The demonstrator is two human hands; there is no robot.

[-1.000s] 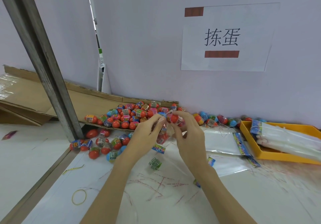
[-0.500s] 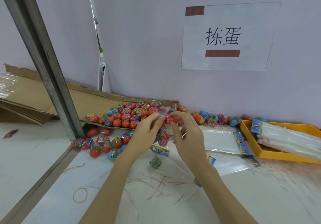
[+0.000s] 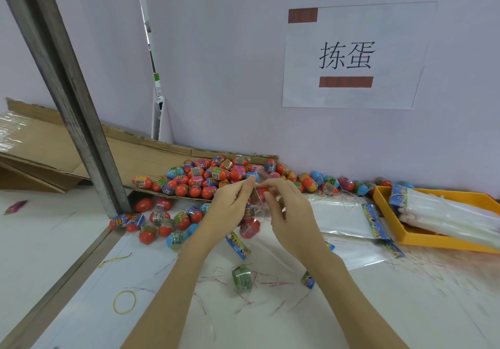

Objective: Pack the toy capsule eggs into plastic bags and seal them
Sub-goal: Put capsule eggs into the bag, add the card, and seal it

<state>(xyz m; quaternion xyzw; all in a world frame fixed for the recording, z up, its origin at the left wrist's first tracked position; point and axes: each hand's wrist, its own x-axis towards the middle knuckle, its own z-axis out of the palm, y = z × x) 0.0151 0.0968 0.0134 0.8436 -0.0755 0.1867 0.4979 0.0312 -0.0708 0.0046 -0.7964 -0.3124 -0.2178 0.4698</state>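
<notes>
Capsule egg (image 3: 262,192) sits in the clear bag (image 3: 255,205) that your left hand (image 3: 230,208) and right hand (image 3: 290,210) pinch just before the egg pile (image 3: 205,178), probably to close its mouth.

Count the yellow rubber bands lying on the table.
1: a yellow rubber band lies on the white table at lower left, left of the left forearm. Others may hide under clutter.

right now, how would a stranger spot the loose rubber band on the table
Start at the slanted metal post on the left and follow it down to the white table. The rubber band lies near the front edge, left of the left forearm: a thin yellow ring, flat and alone.
</notes>
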